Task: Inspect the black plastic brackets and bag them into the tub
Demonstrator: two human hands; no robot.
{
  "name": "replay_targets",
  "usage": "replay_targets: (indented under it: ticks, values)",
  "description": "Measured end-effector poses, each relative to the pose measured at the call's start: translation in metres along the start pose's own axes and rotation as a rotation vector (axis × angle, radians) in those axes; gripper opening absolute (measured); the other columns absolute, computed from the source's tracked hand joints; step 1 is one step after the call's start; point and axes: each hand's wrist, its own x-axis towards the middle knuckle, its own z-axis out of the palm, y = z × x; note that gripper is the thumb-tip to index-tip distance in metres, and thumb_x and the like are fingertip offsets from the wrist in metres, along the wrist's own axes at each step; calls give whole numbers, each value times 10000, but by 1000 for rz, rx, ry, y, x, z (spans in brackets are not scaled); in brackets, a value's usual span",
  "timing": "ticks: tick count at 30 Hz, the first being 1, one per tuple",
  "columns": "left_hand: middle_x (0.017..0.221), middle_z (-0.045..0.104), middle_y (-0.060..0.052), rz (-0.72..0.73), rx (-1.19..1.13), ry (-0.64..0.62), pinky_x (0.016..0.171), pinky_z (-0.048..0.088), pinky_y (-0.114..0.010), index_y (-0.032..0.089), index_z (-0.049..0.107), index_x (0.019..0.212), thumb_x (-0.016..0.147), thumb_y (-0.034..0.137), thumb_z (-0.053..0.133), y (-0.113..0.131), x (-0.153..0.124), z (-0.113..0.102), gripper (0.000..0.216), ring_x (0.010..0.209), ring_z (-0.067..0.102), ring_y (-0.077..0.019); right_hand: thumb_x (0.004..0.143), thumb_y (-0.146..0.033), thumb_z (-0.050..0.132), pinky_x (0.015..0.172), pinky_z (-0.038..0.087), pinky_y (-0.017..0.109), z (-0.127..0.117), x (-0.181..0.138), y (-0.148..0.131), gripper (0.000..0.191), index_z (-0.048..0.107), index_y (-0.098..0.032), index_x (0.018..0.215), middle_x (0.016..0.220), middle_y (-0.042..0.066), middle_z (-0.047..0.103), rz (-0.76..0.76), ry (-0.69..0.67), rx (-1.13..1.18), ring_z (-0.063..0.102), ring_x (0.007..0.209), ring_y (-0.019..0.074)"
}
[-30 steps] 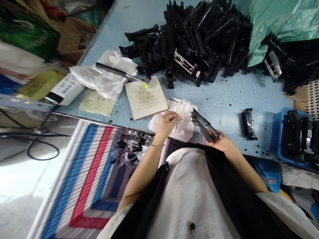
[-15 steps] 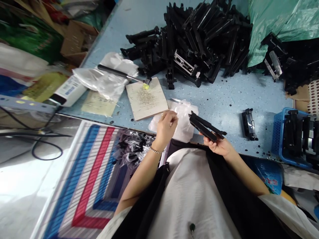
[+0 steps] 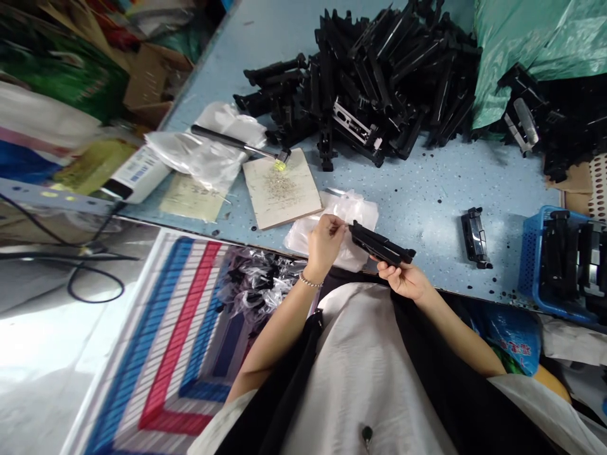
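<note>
My right hand [image 3: 402, 278] grips a long black plastic part [image 3: 382, 243] by its near right end, in front of my waist. The part is tilted, its far end pointing left. My left hand [image 3: 327, 240], with a beaded bracelet at the wrist, is pinched close to that far end. Whatever lies between its fingertips is too small to make out. Under both hands, a crumpled white plastic bag [image 3: 358, 208] rests on the blue table [image 3: 417, 189]. A similar black part [image 3: 475, 237] lies alone to the right.
A large heap of black parts [image 3: 379, 76] covers the back. Left of it, a hammer [image 3: 232, 140] lies across clear plastic bags and a pale board [image 3: 284, 189]. A blue basket [image 3: 531, 253] with black parts stands right. Below the edge is a striped crate [image 3: 184, 328].
The black part has turned and shifted left in my right hand. My left hand has moved right and slightly down, up to the part's far end.
</note>
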Motion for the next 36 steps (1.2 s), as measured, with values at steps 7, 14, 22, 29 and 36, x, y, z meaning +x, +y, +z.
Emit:
replay_targets:
  ticks: [7, 14, 22, 29, 36]
  values:
    - [977, 717, -71, 372, 351, 43, 948, 551, -368, 212, 754, 897, 862, 124, 545, 15, -3, -30, 229, 1001, 692, -225, 1011, -124, 446, 584, 567, 30, 3, -3, 1, 266, 546, -148, 1257, 904, 13, 635, -41, 36, 27, 611, 683, 31]
    - [1139, 716, -90, 310, 461, -184, 925, 572, -361, 198, 795, 1021, 808, 79, 508, -2, 9, -25, 376, 993, 711, -231, 999, -184, 487, 520, 546, 36, 17, -30, 3, 287, 594, -130, 1260, 882, 21, 623, -171, 41, -71, 583, 644, 45]
    - [1183, 734, -122, 315, 301, -115, 955, 570, -361, 163, 719, 1198, 821, 54, 516, -2, 19, -16, 442, 1057, 694, -227, 965, -190, 569, 550, 551, 40, 34, -8, 6, 348, 557, -134, 1309, 909, 18, 623, -42, -106, -61, 580, 664, 43]
    - [1473, 585, -124, 412, 329, -141, 1119, 520, -393, 181, 558, 1446, 810, -16, 489, 0, 11, -29, 670, 1336, 594, -269, 1014, -168, 481, 564, 588, 100, 24, 28, -3, 272, 562, -113, 1268, 934, 50, 653, 42, -56, -7, 631, 697, 71]
    - [1597, 460, -120, 791, 235, -423, 1187, 490, -394, 259, 261, 1633, 950, 14, 405, 25, -42, -16, 740, 1455, 497, -229, 964, -170, 570, 526, 574, 132, 27, 43, -10, 39, 608, -168, 953, 744, 3, 661, -248, 68, -214, 645, 600, 87]
